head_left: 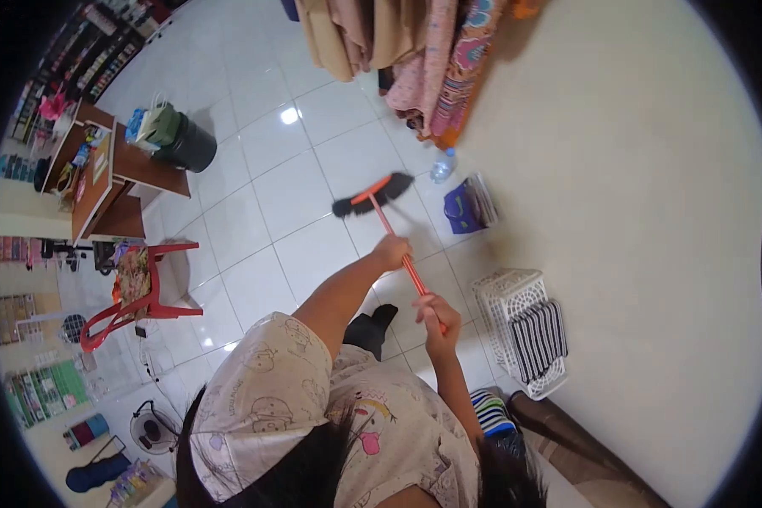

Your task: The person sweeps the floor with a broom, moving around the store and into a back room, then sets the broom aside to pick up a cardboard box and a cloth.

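A broom with an orange handle and a dark-bristled head (374, 194) reaches out in front of me over the white tiled floor (296, 245). My left hand (392, 252) is wrapped round the middle of its handle. Lower down, my right hand (437, 322) grips the handle near its end, its fingers curled. The bristles appear to touch the tiles. Right of the broom head, a plastic bottle (442, 166) stands by the wall, with a blue bag (464, 209) close to it. My foot in a dark sock (384, 315) shows below my left hand.
Along the right wall stands a white plastic basket (504, 296) with a striped cloth (539, 341). Fabrics (415, 51) hang at the top. To the left are a red chair (152, 292), a wooden desk (102, 190), a dark bin (192, 146) and a fan (151, 427).
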Demonstrator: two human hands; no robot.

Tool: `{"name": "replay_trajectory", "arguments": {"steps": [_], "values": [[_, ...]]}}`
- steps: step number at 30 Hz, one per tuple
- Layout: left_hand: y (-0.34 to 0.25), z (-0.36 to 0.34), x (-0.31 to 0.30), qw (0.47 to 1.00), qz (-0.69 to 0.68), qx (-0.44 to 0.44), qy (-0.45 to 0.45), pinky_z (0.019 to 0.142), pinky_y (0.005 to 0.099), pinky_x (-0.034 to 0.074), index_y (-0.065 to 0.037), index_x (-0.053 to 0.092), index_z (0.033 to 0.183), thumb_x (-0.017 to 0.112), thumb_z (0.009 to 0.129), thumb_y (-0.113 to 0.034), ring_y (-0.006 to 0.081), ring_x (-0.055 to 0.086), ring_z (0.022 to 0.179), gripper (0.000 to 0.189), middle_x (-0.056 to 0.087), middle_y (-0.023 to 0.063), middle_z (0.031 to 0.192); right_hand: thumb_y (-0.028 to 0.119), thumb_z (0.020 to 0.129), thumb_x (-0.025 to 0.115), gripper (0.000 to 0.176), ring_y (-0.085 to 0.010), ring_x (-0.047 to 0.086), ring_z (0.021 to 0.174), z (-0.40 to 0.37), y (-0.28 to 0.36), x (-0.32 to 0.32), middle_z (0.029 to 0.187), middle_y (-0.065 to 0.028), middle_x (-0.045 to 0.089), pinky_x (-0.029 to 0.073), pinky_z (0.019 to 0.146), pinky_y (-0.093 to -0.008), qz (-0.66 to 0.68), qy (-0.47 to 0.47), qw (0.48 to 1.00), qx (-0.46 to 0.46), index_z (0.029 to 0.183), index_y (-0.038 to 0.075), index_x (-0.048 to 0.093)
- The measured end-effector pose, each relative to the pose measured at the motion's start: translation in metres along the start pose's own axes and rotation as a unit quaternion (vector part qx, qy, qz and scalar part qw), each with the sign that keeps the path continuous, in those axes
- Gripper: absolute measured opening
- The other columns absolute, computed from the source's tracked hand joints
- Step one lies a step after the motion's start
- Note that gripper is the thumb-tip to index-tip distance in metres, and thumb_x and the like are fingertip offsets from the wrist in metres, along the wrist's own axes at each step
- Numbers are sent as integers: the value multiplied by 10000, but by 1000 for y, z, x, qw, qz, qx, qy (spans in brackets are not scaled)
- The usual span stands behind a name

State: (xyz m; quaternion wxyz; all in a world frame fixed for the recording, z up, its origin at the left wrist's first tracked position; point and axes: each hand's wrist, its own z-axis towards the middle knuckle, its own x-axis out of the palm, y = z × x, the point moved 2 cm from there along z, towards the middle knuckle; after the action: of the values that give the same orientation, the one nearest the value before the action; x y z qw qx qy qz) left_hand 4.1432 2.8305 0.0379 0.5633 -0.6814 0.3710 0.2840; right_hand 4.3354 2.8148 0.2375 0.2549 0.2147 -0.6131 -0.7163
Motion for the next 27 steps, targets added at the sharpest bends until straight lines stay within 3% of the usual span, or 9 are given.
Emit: {"name": "replay_trajectory", "arguments": {"steps": [2,5,8,12,15,18,21,24,27], "values": [[32,-1,-7,972,116,-167,-116,827,490,413,-99,612,833,639,724,-203,319,535,996,153,602,92,935,38,825,467,206,-210,537,670,25,-40,19,685,-106,552,434,777,-312,-12,9,999,-36,639,-30,522],[67,5,-13,943,63,-180,-271,870,536,358,-93,573,911,664,712,-211,327,475,1053,249,567,107,989,44,833,467,206,-210,555,751,65,-69,38,715,-108,572,424,832,-319,-11,16,999,28,651,-29,531],[18,8,-93,922,-4,-139,-361,813,480,386,-71,573,781,678,717,-224,316,527,879,196,587,129,903,66,842,470,227,-189,559,702,107,-28,35,676,-97,568,428,853,-344,-8,25,1000,-1,646,-32,532],[-66,6,-178,905,-155,-18,-397,656,385,387,-35,465,512,688,717,-216,316,517,625,353,473,119,510,111,857,470,311,-141,506,546,157,119,22,542,-56,506,465,798,-345,-81,-13,992,-91,571,-7,504],[-91,8,-198,925,-149,26,-348,616,369,365,-50,458,479,683,716,-207,307,489,590,363,464,104,490,96,852,474,327,-132,472,503,181,158,26,529,-44,493,465,623,-298,53,45,994,-79,537,4,469],[-56,27,-175,942,-133,18,-307,610,387,353,-63,466,468,664,728,-181,298,477,585,348,475,107,498,127,880,445,340,-127,473,507,197,122,39,587,-71,527,418,537,-275,-59,87,994,4,565,4,481],[4,51,-134,930,-87,22,-357,691,364,344,-88,469,464,629,755,-183,234,493,597,345,483,52,493,27,819,513,265,-177,415,448,199,58,59,525,-75,425,309,447,-290,-110,130,977,-125,561,14,451],[48,63,-126,936,-97,-14,-338,790,326,326,-113,491,498,600,788,-200,169,525,631,322,493,0,516,0,797,529,226,-238,468,518,200,6,73,562,-110,435,388,510,-327,-94,116,981,-127,588,-2,445],[90,91,-149,951,-53,-41,-303,851,411,302,-146,531,586,563,808,-222,185,561,733,237,548,-3,635,44,810,506,213,-266,502,579,242,-23,82,594,-117,472,437,618,-340,-60,158,978,-121,611,-20,470]]}}
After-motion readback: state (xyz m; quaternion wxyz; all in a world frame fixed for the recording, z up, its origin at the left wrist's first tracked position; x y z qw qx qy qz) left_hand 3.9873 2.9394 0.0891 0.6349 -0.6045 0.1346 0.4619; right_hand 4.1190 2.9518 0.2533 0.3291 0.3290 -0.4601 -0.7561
